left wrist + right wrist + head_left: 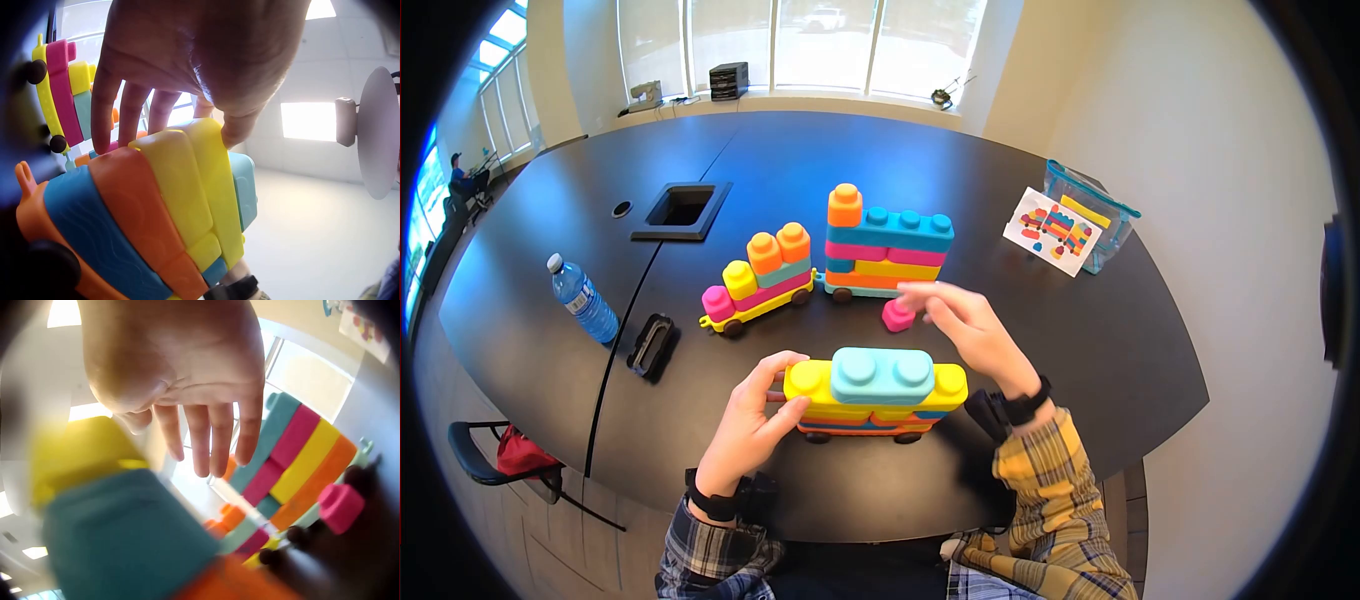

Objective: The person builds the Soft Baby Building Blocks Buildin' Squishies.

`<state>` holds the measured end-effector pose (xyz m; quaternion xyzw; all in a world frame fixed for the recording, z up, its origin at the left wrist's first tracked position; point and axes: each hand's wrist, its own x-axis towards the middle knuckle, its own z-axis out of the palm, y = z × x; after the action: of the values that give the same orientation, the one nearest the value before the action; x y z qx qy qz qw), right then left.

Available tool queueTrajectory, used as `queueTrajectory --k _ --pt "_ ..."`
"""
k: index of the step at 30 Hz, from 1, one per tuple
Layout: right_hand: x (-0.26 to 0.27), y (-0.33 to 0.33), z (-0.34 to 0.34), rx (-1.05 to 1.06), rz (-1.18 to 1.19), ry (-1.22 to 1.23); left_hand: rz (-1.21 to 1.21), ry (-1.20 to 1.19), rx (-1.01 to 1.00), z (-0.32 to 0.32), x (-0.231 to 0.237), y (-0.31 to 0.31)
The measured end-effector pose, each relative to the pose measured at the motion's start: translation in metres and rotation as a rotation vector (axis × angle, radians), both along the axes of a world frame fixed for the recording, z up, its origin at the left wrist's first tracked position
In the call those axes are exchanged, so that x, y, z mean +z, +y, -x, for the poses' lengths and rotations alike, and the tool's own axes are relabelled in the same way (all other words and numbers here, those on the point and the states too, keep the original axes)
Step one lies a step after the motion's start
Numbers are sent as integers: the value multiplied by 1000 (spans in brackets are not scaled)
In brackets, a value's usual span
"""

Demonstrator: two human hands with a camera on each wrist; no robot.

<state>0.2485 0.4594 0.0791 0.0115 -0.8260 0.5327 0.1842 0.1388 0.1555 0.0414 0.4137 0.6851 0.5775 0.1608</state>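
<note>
In the head view, my left hand grips the left end of a toy block car near the table's front. The thumb lies on the near side of its yellow top block, the fingers on the far side. A light-blue block sits on top; orange, blue and yellow layers lie below, over dark wheels. My right hand hangs with nearly straight fingers beyond the car's right end, holding nothing. Close by its fingertips is a loose pink block on the table, apart from the fingers in the right wrist view.
Behind stand two coupled block cars, a tall one and a stepped one. Left are a water bottle and a black case. A picture card leans on a clear zip bag. A square table opening lies farther back.
</note>
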Motion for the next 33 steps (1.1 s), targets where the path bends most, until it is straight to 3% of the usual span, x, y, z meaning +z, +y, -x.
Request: queueTrajectory --k 2,4,8,15,20,24,26,27,30,33 --pt "-21 14 21 -168 -262 -105 10 0 -1 1 -1 -1" --pt "-56 32 38 -192 -649 -49 16 6 0 2 -1 0" --pt "-77 37 50 -246 -884 -138 -17 8 14 1 -2 0" --pt "-81 47 52 -224 -692 -122 -16 -1 17 1 -2 1" --pt "-24 30 13 -160 240 153 -9 2 7 1 -2 -1" --pt "8 -3 -47 -93 249 204 18 1 3 1 -1 -1" --pt "8 -14 -63 -117 69 197 8 -3 -4 1 -2 -1" --pt "8 -16 -67 -126 -22 187 1 -5 -5 1 -3 -1" --pt "5 -26 -71 -117 47 206 -43 29 19 0 -6 0" --pt "-2 -36 -68 -98 -63 212 -32 34 34 0 -7 0"
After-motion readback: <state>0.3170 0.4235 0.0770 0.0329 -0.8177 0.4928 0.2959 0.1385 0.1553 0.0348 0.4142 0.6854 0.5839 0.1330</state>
